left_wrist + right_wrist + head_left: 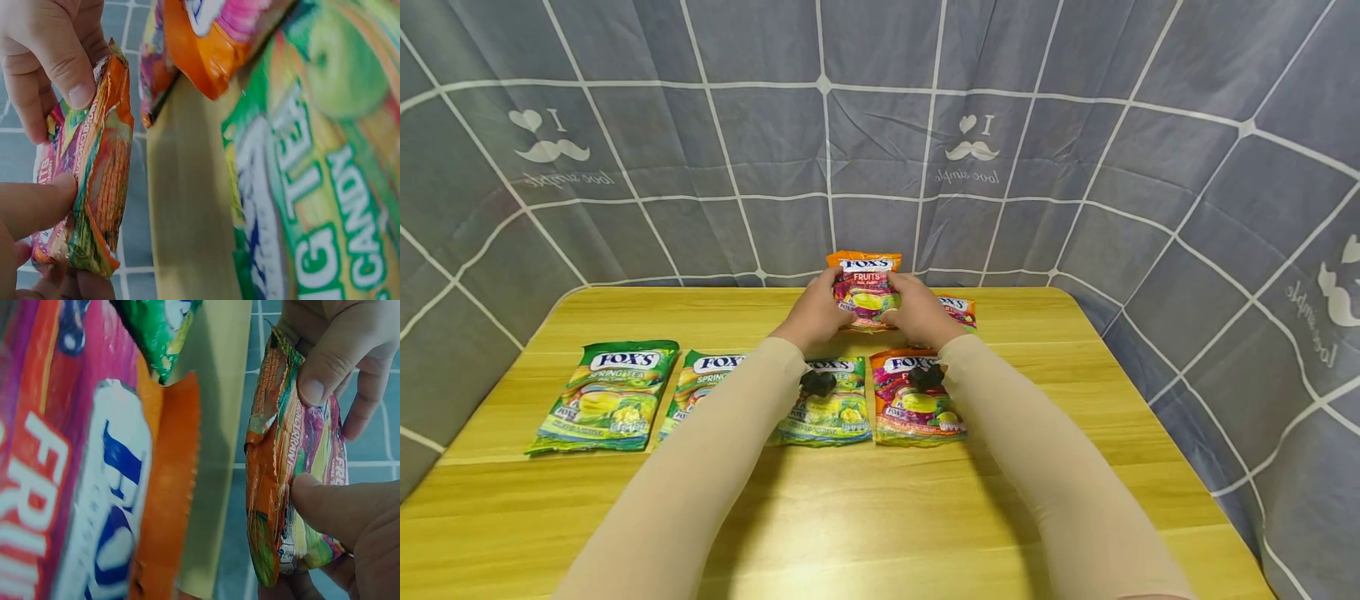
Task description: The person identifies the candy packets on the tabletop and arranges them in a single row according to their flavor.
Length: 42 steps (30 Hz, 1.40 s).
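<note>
Nearest you, the bare wood of the bench (865,517) runs up between your two pale sleeves, the left sleeve (700,467) and the right sleeve (1060,475). Both reach forward over a row of candy packets lying across the middle of the bench. Toward the left edge lies a green Spring Tea packet (606,404) in plain sight. Just beside it, a second green packet (694,385) is largely covered by your left sleeve. A third green packet (838,408) lies partly behind your left wrist and its black mount (817,383). Close to its right, an orange-and-purple Fruits packet (917,412) is partly covered by your right wrist's black mount (927,377).

Farther on, near the far edge, another Fruits packet (958,310) shows only in part past your right hand (921,310). Your left hand (816,312) and right hand grip the held Fruits packet (867,292) from opposite sides, thumbs on its front. It is tilted up at the far edge, before the grey gridded curtain (880,158).
</note>
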Each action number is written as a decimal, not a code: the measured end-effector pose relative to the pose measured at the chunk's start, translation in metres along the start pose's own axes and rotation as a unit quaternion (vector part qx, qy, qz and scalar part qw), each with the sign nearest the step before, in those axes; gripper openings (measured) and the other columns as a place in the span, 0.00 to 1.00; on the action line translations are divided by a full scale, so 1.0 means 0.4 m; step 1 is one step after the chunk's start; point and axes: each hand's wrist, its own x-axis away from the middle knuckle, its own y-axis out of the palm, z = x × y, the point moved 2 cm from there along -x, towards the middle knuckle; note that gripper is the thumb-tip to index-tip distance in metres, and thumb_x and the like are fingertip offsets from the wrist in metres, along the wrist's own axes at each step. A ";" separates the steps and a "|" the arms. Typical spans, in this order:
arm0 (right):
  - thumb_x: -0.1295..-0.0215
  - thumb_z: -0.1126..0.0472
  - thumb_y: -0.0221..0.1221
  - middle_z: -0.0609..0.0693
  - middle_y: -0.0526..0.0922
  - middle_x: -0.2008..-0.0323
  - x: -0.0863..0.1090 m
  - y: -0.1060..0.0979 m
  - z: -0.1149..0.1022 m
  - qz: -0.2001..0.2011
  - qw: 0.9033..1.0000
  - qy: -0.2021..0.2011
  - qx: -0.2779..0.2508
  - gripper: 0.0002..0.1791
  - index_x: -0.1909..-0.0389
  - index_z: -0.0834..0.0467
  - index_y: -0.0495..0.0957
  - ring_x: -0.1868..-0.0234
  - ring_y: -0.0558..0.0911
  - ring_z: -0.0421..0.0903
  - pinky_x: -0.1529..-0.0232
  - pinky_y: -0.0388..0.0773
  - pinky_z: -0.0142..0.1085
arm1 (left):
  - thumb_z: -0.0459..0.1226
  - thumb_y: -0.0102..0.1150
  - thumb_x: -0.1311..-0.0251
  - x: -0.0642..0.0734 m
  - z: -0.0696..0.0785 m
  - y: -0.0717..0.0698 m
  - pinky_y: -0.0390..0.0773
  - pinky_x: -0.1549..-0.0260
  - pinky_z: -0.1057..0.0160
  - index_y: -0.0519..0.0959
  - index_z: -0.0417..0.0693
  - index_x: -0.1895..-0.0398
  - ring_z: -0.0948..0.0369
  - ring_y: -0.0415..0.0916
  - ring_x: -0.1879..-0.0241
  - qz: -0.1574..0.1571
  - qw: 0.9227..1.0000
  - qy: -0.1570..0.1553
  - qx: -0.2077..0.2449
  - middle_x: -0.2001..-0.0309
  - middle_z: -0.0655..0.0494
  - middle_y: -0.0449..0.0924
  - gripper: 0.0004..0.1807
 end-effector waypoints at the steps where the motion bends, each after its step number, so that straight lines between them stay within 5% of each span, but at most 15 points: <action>1: 0.29 0.54 0.68 0.54 0.57 0.17 0.006 -0.009 -0.001 0.000 1.000 -0.001 0.000 0.48 0.14 0.51 0.53 0.18 0.62 0.57 0.20 0.62 0.52 | 0.36 0.72 0.35 0.002 0.005 -0.001 0.67 0.24 0.43 0.51 0.48 0.14 0.44 0.67 0.27 -0.003 1.000 0.001 0.003 0.21 0.41 0.60 0.52; 12: 0.26 0.52 0.66 0.56 0.59 0.18 0.105 -0.134 0.037 0.014 0.999 -0.032 0.017 0.46 0.15 0.53 0.54 0.24 0.70 0.59 0.26 0.72 0.55 | 0.43 0.72 0.34 0.051 0.112 0.030 0.74 0.30 0.44 0.49 0.50 0.13 0.45 0.72 0.33 -0.036 0.998 0.035 0.034 0.21 0.44 0.61 0.53; 19: 0.26 0.52 0.65 0.59 0.56 0.17 0.174 -0.197 0.086 0.005 0.999 -0.016 0.028 0.45 0.15 0.54 0.55 0.49 0.84 0.56 0.44 0.82 0.51 | 0.44 0.73 0.34 0.086 0.178 0.084 0.82 0.38 0.47 0.54 0.51 0.15 0.48 0.76 0.40 -0.052 0.996 0.063 0.034 0.28 0.45 0.67 0.50; 25: 0.26 0.52 0.65 0.63 0.66 0.24 0.234 -0.230 0.126 -0.011 0.999 -0.001 0.036 0.46 0.15 0.55 0.52 0.63 0.83 0.50 0.59 0.81 0.44 | 0.46 0.74 0.35 0.113 0.218 0.142 0.79 0.35 0.48 0.57 0.48 0.16 0.49 0.76 0.38 -0.066 0.994 0.081 0.015 0.28 0.45 0.69 0.50; 35: 0.31 0.58 0.69 0.64 0.79 0.38 0.311 -0.239 0.211 -0.033 0.997 -0.011 0.075 0.45 0.19 0.65 0.60 0.57 0.79 0.52 0.55 0.78 0.44 | 0.50 0.73 0.35 0.151 0.245 0.259 0.74 0.29 0.49 0.56 0.47 0.16 0.48 0.73 0.30 -0.113 0.989 0.083 -0.041 0.23 0.45 0.66 0.51; 42: 0.32 0.59 0.71 0.64 0.82 0.42 0.350 -0.242 0.259 -0.072 0.992 0.012 0.102 0.45 0.21 0.68 0.61 0.52 0.79 0.54 0.53 0.78 0.44 | 0.53 0.70 0.33 0.170 0.263 0.332 0.67 0.23 0.47 0.55 0.46 0.15 0.48 0.62 0.20 -0.160 0.981 0.078 -0.076 0.18 0.46 0.60 0.51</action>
